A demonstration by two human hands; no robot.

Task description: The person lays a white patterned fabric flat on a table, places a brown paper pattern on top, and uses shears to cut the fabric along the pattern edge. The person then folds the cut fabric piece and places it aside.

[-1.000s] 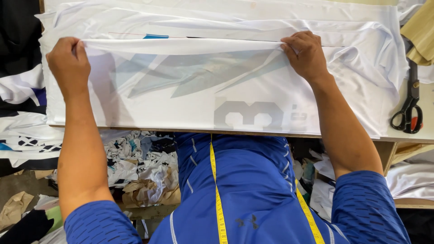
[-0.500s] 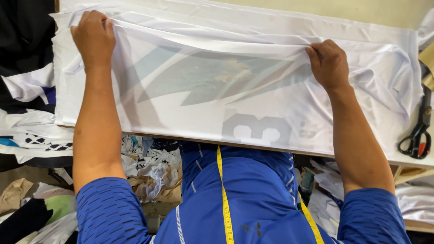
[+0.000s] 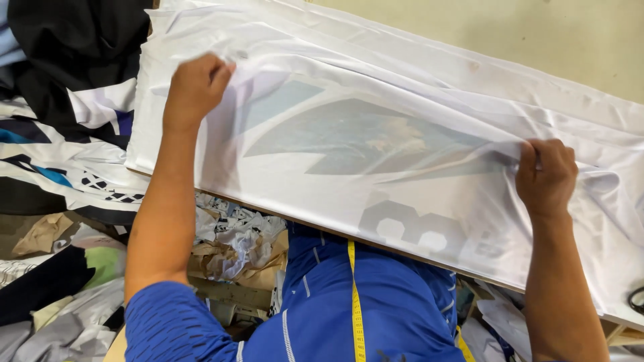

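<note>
closest to you hangs the yellow tape measure (image 3: 353, 302) down your blue shirt (image 3: 376, 308). past it, the white fabric (image 3: 416, 174) lies across the table (image 3: 537, 40), a grey print showing through. your left hand (image 3: 194, 90) has moved further up and away than a second ago, your right hand (image 3: 547, 177) too; both sets of fingers are curled, pinching the folded top edge, so the fold is travelling toward the far side.
</note>
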